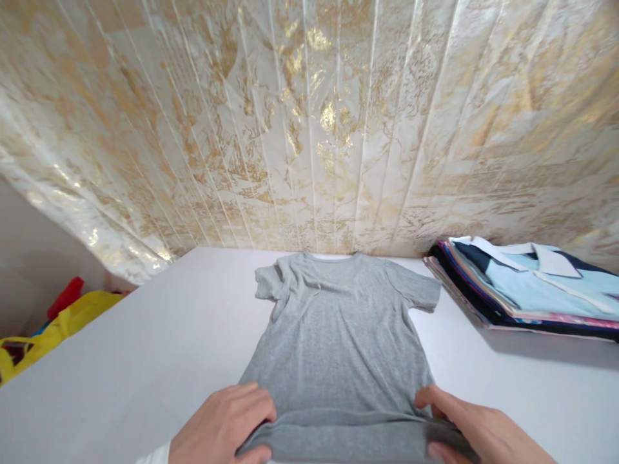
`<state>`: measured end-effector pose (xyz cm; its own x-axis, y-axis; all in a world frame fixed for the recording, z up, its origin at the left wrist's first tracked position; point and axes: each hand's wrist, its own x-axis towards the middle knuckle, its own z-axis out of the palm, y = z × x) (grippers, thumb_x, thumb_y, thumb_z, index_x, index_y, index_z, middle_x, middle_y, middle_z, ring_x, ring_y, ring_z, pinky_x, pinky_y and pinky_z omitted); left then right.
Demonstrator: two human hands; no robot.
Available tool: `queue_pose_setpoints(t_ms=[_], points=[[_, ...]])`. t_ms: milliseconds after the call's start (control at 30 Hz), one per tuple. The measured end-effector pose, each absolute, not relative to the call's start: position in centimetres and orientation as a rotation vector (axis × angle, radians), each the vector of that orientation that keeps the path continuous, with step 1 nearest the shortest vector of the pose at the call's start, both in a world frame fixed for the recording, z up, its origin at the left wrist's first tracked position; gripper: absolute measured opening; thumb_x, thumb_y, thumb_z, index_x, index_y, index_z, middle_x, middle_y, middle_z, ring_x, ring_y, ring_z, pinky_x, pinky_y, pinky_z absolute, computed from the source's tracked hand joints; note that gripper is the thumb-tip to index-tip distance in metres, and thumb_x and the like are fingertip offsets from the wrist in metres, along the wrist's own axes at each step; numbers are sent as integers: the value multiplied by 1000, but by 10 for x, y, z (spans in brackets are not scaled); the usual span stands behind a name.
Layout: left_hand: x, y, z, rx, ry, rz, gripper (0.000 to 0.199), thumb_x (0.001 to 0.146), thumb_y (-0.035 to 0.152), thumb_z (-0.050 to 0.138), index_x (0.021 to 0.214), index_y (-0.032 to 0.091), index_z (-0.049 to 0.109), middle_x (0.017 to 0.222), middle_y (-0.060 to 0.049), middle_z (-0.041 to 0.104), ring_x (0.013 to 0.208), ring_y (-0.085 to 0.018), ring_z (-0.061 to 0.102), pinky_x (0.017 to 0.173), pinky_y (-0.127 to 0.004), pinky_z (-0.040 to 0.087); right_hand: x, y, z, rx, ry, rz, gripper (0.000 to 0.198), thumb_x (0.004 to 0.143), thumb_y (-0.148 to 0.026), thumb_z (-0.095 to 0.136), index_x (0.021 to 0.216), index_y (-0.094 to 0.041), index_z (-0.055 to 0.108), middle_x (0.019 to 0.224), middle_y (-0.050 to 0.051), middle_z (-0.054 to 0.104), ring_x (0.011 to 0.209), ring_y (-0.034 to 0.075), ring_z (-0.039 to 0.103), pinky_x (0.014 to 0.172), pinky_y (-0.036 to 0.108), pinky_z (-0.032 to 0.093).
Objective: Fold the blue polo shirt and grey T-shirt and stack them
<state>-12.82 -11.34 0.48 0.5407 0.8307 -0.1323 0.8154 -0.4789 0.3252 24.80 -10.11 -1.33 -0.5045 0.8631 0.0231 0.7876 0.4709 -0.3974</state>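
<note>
One table (159, 361), one gray shirt (338, 341) (two hands (225, 419) (483, 428) on it)

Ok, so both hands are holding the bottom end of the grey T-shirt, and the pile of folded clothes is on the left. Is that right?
Not quite: the head view shows the pile of folded clothes on the right. The left hand and right hand do hold the grey T-shirt's bottom end.

From far off, I watch my left hand (225, 419) and right hand (483, 428) hold the gray shirt (343, 335) by 2 sides of its bottom. Its top lies past them on the white table (155, 367). Beyond my right hand sits a clothes pile (556, 290).
</note>
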Motion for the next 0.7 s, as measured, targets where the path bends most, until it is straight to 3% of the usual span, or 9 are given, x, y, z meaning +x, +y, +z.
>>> queue_pose_setpoints(t_ms=[67,133,267,433,567,700], points=[[-124,-110,11,2397,1370,59,2,84,21,54,83,21,56,83,1,62,80,-18,58,70,-25,38,247,-94,-7,-1413,-2521,537,12,85,-17,50,87,-28,55,79,-5,67,68,12,66,61,19,48],[-121,-107,14,2296,1391,107,8,85,18,49,84,22,56,83,2,62,79,-16,58,70,-24,38,246,-89,-1,-1353,-2542,480,16,91,-21,44,80,-26,54,77,-3,64,69,12,63,62,20,47],[-117,-104,18,2168,1438,230,15,84,11,44,90,22,52,88,2,58,81,-14,56,73,-23,39,236,-88,5,-1281,-2516,292,14,91,-24,43,84,-25,55,82,1,62,74,15,60,66,25,47],[-106,-107,13,2230,1315,276,16,85,11,46,94,23,53,101,0,56,96,-17,53,85,-25,38,206,-95,2,-1276,-2638,538,8,82,-17,55,83,-24,58,84,1,63,77,16,59,67,24,45],[-100,-106,3,2182,1352,128,18,78,16,59,94,24,56,102,-1,56,97,-21,53,84,-30,39,193,-94,-1,-1410,-2611,704,15,71,-9,57,77,-23,59,87,2,64,82,19,58,70,26,43],[-96,-107,3,2092,1430,74,25,68,10,61,89,23,56,101,0,55,97,-21,52,84,-31,39,195,-95,-4,-1444,-2537,738,24,64,-4,53,79,-23,57,87,1,63,80,18,57,69,26,42]])
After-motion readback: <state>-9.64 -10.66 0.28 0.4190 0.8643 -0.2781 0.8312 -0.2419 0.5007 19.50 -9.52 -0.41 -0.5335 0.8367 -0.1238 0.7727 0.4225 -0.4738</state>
